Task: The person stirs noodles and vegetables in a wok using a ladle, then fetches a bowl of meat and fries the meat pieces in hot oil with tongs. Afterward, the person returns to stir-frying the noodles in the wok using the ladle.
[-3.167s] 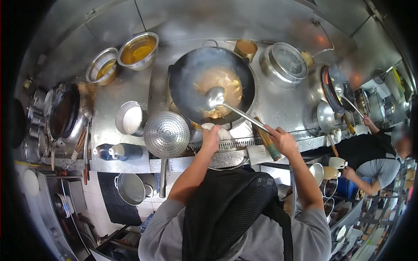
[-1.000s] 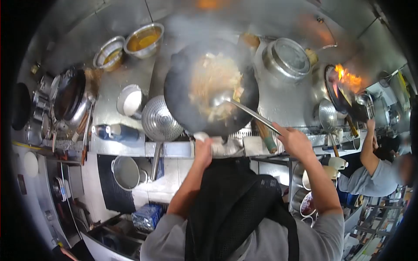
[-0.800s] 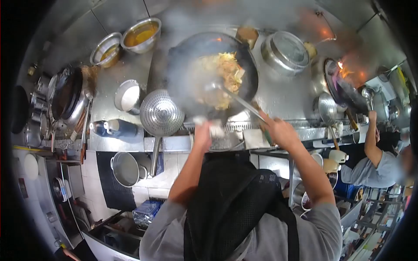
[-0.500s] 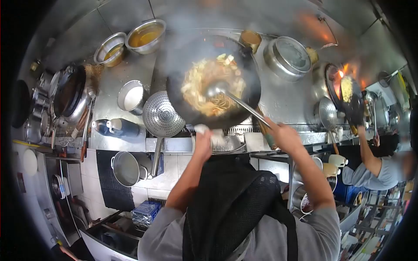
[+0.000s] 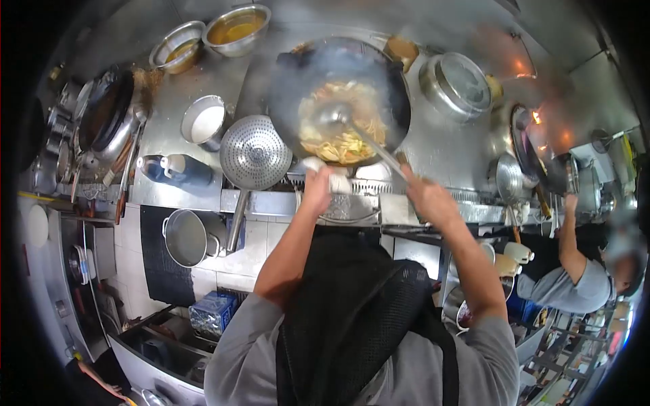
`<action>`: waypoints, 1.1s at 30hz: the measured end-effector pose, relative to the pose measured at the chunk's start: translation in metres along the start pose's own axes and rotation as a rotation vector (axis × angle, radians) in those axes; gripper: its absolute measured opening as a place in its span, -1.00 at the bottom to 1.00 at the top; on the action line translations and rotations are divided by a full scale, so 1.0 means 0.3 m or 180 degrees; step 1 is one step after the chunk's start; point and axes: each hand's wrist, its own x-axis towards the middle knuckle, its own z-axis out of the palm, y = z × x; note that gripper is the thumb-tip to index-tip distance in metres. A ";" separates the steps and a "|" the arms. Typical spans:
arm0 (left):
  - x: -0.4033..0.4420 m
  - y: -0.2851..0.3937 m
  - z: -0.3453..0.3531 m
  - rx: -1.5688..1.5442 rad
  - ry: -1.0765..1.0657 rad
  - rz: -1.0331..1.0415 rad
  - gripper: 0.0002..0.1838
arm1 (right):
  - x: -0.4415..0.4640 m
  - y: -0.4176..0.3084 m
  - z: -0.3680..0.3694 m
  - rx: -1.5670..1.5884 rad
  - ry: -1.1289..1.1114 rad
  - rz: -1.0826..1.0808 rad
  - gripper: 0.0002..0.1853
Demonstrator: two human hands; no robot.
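Note:
Steam rises from a large black wok (image 5: 284,111) holding food (image 5: 345,145) that looks like noodles with pale and orange pieces. My right hand (image 5: 431,201) is closed around the handle of a metal ladle (image 5: 335,115), whose bowl rests in the food. At the near rim of the wok, my left hand (image 5: 317,191) grips a white cloth (image 5: 338,183). The cloth hides where the fingers meet the wok. Left of the wok lies a round perforated strainer (image 5: 256,153), its handle pointing toward me.
Two bowls of yellow liquid (image 5: 236,31) stand at the back left, near a pot of white contents (image 5: 204,122) and dark bottles (image 5: 186,169). A lidded steel pot (image 5: 462,84) is right of the wok. Another person (image 5: 575,277) works at a flaming wok (image 5: 531,149) farther right.
The food has been tossed and shifted within the wok. My hands, still on the cloth and ladle, have moved slightly. The view has tilted, and the co-worker's wok shows less flame.

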 end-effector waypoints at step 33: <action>-0.133 -0.040 0.088 0.0028 0.0385 0.0108 -0.80 | -0.160 0.039 0.262 0.1252 0.0619 -0.0016 -0.45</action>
